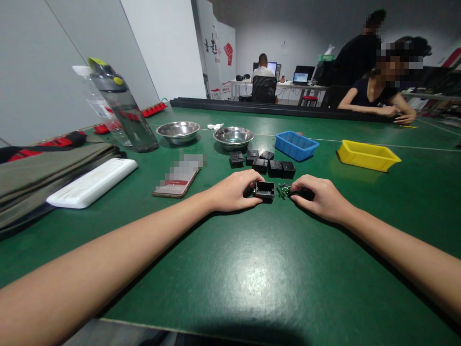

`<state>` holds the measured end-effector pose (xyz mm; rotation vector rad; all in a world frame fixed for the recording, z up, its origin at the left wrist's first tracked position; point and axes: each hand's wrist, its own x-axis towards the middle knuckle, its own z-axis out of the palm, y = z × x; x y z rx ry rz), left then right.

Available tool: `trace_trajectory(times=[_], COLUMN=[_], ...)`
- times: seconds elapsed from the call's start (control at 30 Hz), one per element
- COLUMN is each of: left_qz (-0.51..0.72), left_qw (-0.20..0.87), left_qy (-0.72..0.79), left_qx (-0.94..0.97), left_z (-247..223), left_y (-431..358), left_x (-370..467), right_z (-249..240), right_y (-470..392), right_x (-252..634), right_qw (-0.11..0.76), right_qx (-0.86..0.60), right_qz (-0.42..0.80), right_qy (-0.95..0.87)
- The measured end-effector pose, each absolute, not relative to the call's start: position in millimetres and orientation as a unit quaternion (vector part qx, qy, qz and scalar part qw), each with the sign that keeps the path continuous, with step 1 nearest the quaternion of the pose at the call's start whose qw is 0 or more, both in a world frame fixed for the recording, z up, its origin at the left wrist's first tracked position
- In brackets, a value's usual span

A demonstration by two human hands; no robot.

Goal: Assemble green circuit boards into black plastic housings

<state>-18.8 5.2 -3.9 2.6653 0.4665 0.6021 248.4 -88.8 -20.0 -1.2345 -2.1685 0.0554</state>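
My left hand [237, 191] grips a small black plastic box [265, 191] by its left side, fingers behind and thumb in front. The box is open at the top, and its hollow inside shows. Just to the right, my right hand [320, 196] pinches a small green circuit board [285, 191] with dark parts on it. A short gap separates the board from the box. Behind both hands stand several closed black boxes [260, 166] in a loose cluster.
Two steel bowls [178, 132], a blue bin [296, 145] and a yellow bin [368, 156] stand farther back. On the left lie a phone [178, 180], a white power bank [92, 183] and a bag [54, 178], near a grey bottle [124, 108]. A person [382, 91] sits across the table.
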Motion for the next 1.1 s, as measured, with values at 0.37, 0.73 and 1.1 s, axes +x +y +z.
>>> trace_trajectory(times=[0.37, 0.73, 1.1], left_qz=[0.216, 0.219, 0.222], left_qw=[0.185, 0.179, 0.169], left_qy=[0.159, 0.157, 0.149], left_qx=[0.945, 0.946, 0.949], left_z=[-3.6, -3.8, -3.5], left_y=[4.5, 4.6, 5.0], left_x=[-18.3, -19.0, -19.9], right_z=[-19.9, -19.5, -19.6], right_y=[-88.7, -89.0, -89.5], right_x=[248.3, 247.9, 248.2], right_qw=[0.317, 0.318, 0.319], right_qx=[-0.473, -0.476, -0.468], right_qz=[0.028, 0.029, 0.028], right_qy=[-0.822, -0.819, -0.823])
